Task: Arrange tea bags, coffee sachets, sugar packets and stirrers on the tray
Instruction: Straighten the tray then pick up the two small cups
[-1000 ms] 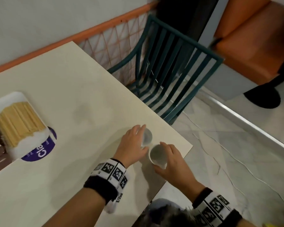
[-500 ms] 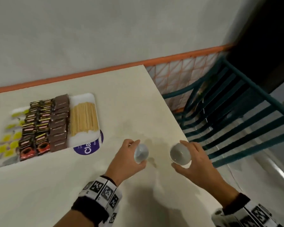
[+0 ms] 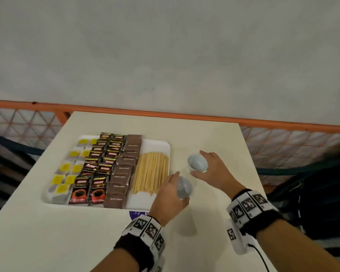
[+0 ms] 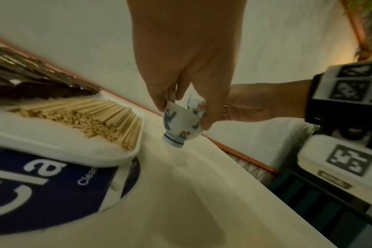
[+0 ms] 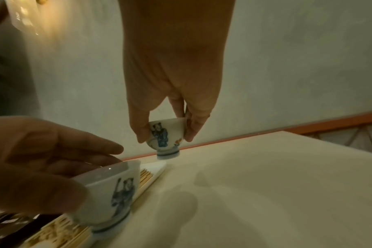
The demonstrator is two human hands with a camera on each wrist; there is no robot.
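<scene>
A white tray [image 3: 155,143] on the cream table holds yellow-tagged tea bags [image 3: 65,167], black coffee sachets [image 3: 94,185], brown sugar packets [image 3: 124,173] and a bed of wooden stirrers [image 3: 151,173]. Just right of the tray, my left hand [image 3: 182,187] grips a small painted porcelain cup [image 4: 181,124], tilted, its foot just above the table. Farther back and to the right, my right hand [image 3: 197,163] grips a second such cup [image 5: 166,139] by the rim, also off the table. The left hand's cup [image 5: 110,189] hangs beside the stirrers.
A round purple sticker [image 4: 53,184] shows under the tray's near right corner. The table's right edge [image 3: 251,173] runs close past my right wrist, with a teal chair [image 3: 273,170] beyond it. An orange rail [image 3: 185,114] and a plain wall stand behind the table.
Both hands carried their cups from the table's near right corner leftward and up to beside the tray. The head view swung left, bringing the whole tray into sight.
</scene>
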